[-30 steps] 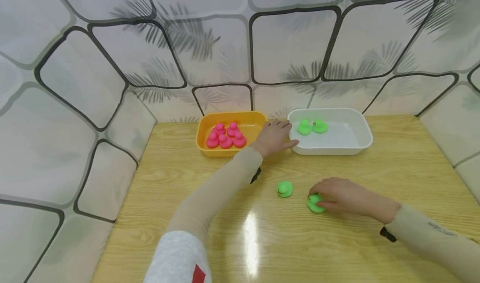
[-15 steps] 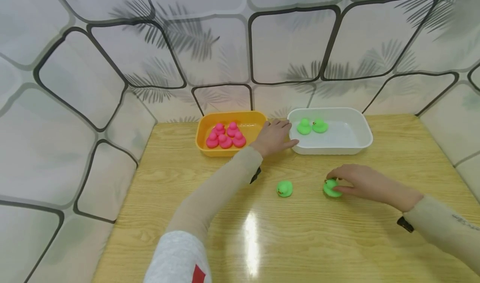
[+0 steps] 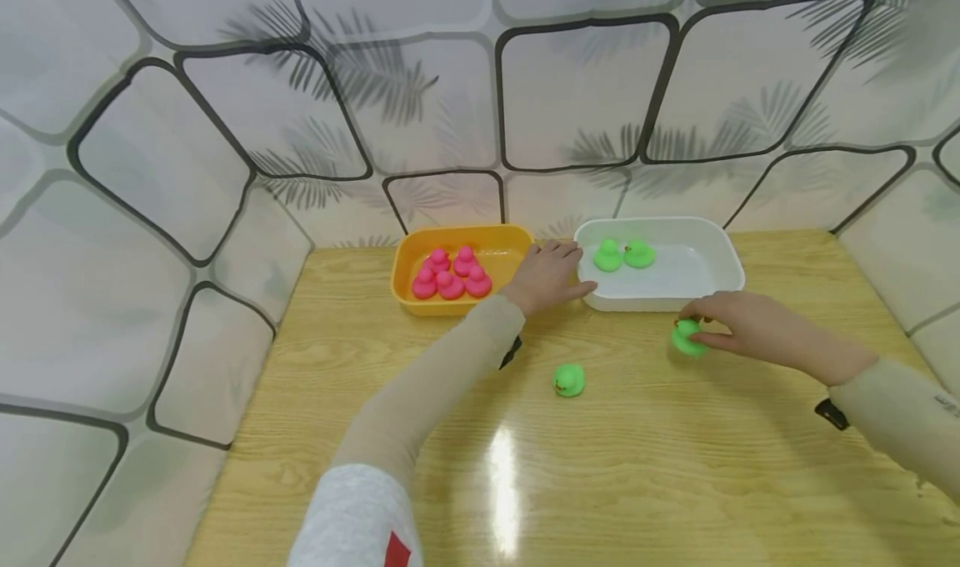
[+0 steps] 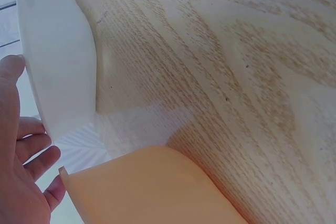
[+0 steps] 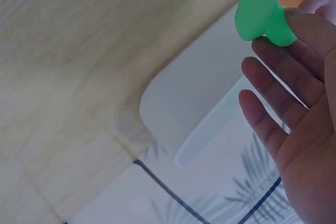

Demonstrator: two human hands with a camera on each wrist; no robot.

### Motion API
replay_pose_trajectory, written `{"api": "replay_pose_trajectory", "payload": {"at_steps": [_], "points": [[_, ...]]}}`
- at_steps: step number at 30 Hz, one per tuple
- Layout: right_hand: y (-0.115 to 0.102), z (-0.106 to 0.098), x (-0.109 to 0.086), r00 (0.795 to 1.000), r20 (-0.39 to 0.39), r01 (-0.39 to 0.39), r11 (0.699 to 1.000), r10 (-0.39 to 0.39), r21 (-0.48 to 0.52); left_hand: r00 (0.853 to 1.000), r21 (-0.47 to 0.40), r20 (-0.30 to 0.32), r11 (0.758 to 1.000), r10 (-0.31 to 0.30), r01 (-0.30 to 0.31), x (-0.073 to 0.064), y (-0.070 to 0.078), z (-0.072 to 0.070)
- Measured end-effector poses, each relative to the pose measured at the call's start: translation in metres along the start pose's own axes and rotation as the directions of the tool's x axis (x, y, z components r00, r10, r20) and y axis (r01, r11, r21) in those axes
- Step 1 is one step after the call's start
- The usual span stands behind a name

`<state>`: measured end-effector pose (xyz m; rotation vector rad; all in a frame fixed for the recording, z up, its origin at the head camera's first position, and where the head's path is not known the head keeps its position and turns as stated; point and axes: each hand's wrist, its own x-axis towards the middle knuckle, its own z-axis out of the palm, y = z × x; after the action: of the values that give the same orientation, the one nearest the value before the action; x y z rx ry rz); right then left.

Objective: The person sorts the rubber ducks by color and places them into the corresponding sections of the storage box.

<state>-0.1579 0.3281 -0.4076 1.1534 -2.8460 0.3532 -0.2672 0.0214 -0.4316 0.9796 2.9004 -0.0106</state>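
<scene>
My right hand [image 3: 742, 327] pinches a green rubber duck [image 3: 687, 338] between thumb and fingers, just in front of the white tray [image 3: 660, 303]. The right wrist view shows the duck's flat underside [image 5: 255, 11], lifted off the table. My left hand [image 3: 546, 275] lies between the two trays with its fingers loosely extended. In the left wrist view its thumb and fingertips touch or nearly touch the white tray's rim [image 4: 32, 72]. Two green ducks [image 3: 623, 255] sit inside the white tray. Another green duck [image 3: 569, 379] stands on the table, nearer to me.
Left of my left hand, an orange tray [image 3: 401, 293] holds several pink ducks [image 3: 452, 273]. Patterned walls [image 3: 585, 92] rise behind and beside the wooden table [image 3: 420, 467]. My left forearm [image 3: 435, 383] crosses the middle of the table.
My right hand has carried the green duck away from me and to the right, up off the table toward the white tray. My left hand has not moved.
</scene>
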Motion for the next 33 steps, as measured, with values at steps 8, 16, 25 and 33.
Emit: {"api": "replay_pose_trajectory", "payload": {"at_steps": [8,16,25,33], "points": [[0.014,-0.027,0.012,0.989,0.094,-0.112,0.994,0.113,-0.02,1.0,-0.004,-0.008,1.0,0.006,-0.006,0.0,0.0,0.0],[0.038,-0.046,0.027,0.986,0.092,-0.135,0.99,0.138,-0.036,1.0,0.004,0.002,1.0,0.004,-0.004,0.0,0.0,-0.001],[0.058,-0.07,0.05,0.955,0.171,-0.239,0.97,0.243,-0.044,1.0,0.006,0.01,1.0,-0.002,0.002,-0.001,0.001,-0.001],[0.074,-0.075,0.07,0.938,0.217,-0.271,0.962,0.269,-0.025,1.0,0.009,0.009,1.0,-0.004,0.004,-0.003,0.002,-0.003]]}}
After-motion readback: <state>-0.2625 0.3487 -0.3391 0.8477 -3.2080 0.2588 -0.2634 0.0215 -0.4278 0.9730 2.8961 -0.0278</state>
